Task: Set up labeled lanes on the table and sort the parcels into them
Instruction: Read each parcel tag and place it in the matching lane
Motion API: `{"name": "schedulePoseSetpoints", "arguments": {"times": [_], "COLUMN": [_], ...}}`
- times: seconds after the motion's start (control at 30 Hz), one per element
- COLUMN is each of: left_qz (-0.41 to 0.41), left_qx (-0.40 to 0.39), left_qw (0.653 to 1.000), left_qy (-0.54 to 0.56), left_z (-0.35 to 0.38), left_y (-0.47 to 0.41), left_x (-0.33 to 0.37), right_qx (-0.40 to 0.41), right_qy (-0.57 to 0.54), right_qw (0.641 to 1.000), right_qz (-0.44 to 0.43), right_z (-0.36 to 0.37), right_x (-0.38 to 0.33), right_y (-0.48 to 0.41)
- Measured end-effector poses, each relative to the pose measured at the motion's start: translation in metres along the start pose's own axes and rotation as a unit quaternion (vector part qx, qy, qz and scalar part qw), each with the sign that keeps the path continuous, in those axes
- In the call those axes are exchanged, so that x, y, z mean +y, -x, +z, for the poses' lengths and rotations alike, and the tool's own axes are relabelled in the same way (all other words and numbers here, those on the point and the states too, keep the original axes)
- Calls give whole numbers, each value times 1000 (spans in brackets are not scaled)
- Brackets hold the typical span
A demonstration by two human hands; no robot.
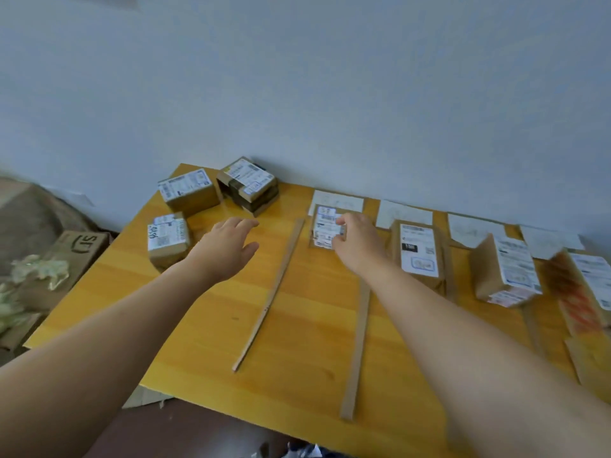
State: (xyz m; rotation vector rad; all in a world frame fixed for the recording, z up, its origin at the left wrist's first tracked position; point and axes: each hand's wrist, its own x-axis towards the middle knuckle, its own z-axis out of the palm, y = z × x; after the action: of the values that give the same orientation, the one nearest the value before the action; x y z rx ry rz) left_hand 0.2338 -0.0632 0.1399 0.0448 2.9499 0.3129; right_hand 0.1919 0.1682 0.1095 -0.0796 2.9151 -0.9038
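Cardboard strips (270, 295) (357, 352) split the yellow wooden table (297, 342) into lanes, each headed by a white paper label (337, 200) along the wall. My right hand (358, 244) grips a small labelled parcel (325, 228) standing in the first lane below its label. My left hand (228, 247) hovers open over the table, fingers spread, near three unsorted parcels (168, 241) (189, 190) (248, 184) at the far left. Sorted parcels (418, 254) (507, 272) (585, 285) lie in the lanes to the right.
Beyond the table's left edge, cardboard boxes (79, 251) and crumpled packing film (39, 271) lie on the floor. A plain wall runs behind the table. More strips (532, 328) divide the right lanes.
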Motion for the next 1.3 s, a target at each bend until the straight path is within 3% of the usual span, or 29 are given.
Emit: {"name": "schedulePoseSetpoints", "arguments": {"times": [0.3, 0.6, 0.87, 1.07, 1.17, 1.3], "left_qz": [-45, 2, 33, -8, -24, -33], "left_qx": [-25, -65, -78, -108, -115, -127], "left_qw": [998, 996, 992, 975, 964, 945], "left_qy": [42, 62, 95, 192, 238, 300], "left_z": [-1, -1, -1, 13, 17, 21], "left_y": [-55, -148, -198, -216, -221, -223], "left_x": [-74, -145, -182, -197, -197, -193], "right_qx": [-46, -52, -103, -138, -152, -111], "right_qy": [-22, -13, 102, 195, 193, 150], "right_qw": [998, 997, 986, 969, 967, 981], "right_qz": [-34, 51, 86, 65, 62, 51], "right_z": [41, 112, 152, 161, 166, 178], "right_x": [-53, -91, -109, -116, -116, -107], "right_y": [-61, -126, -180, -234, -246, -242]}}
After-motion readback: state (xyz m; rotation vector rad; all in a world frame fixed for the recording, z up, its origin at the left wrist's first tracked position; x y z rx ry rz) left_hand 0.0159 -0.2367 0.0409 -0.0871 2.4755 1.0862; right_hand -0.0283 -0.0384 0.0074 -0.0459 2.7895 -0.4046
